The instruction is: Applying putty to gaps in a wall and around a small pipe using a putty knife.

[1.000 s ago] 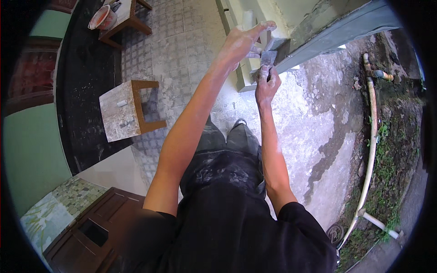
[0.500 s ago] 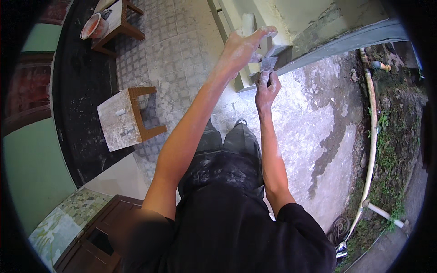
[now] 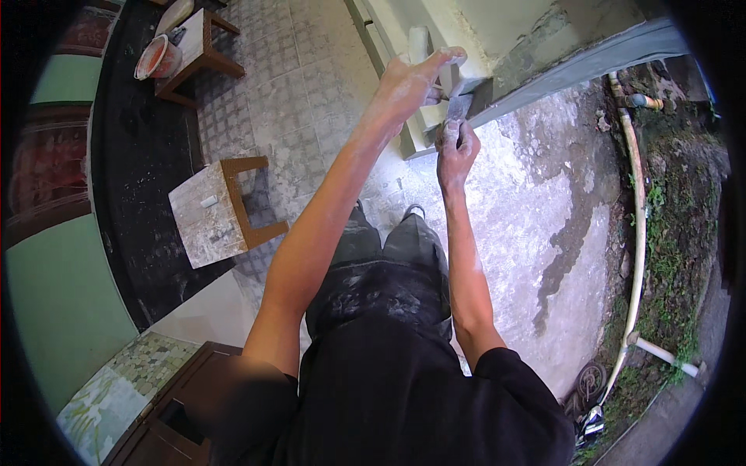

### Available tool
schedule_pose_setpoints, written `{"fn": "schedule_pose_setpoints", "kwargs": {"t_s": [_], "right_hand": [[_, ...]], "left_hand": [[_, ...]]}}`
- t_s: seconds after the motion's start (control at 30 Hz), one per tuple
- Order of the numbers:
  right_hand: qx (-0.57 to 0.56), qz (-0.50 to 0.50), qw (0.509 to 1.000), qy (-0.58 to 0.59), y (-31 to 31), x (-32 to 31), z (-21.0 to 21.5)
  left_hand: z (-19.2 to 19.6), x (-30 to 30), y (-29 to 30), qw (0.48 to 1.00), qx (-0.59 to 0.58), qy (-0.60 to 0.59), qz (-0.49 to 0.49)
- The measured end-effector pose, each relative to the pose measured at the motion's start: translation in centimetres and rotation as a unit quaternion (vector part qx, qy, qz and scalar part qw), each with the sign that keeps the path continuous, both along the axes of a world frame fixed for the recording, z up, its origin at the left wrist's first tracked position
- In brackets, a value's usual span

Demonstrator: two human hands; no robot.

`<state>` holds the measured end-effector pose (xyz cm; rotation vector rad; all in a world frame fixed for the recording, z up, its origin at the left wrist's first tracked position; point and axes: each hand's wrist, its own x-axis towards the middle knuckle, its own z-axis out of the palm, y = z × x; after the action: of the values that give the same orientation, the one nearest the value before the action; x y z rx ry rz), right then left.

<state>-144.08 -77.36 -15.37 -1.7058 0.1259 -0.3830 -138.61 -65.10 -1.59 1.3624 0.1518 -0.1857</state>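
My left hand [image 3: 406, 84], dusted with white, is closed around a pale straight bar [image 3: 419, 43] at the corner of a plastered pillar. Its far end sticks up beyond my knuckles; the rest is hidden by my hand. My thumb and fingers reach to the right over the pillar's edge. Just below, my right hand [image 3: 457, 144] pinches a small flat grey scraper blade [image 3: 459, 107] between thumb and fingers. That blade lies against the corner of the pale ledge [image 3: 475, 84], close to the left fingertips.
To the left stands a small plaster-spattered stool [image 3: 210, 213] with a white piece [image 3: 209, 201] on it. Farther off, a bucket with an orange inside [image 3: 158, 57] sits on another stool [image 3: 203, 48]. A pale pipe [image 3: 639, 225] runs along the mossy bank at right.
The view has shifted slightly. The scraper blade has turned a little against the ledge corner; both hands stay in nearly the same place with the same grip.
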Motion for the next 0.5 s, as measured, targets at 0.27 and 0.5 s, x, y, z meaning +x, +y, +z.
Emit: {"fn": "schedule_pose_setpoints", "kwargs": {"t_s": [0.27, 0.5], "right_hand": [[-0.001, 0.004, 1.000, 0.020, 0.5, -0.4, 2.3], [-0.058, -0.028, 0.998, 0.021, 0.4, -0.5, 1.5]], "left_hand": [[-0.3, 0.4, 1.0, 0.995, 0.074, 0.002, -0.067], [1.0, -0.1, 0.3, 0.997, 0.041, 0.042, -0.047]]}}
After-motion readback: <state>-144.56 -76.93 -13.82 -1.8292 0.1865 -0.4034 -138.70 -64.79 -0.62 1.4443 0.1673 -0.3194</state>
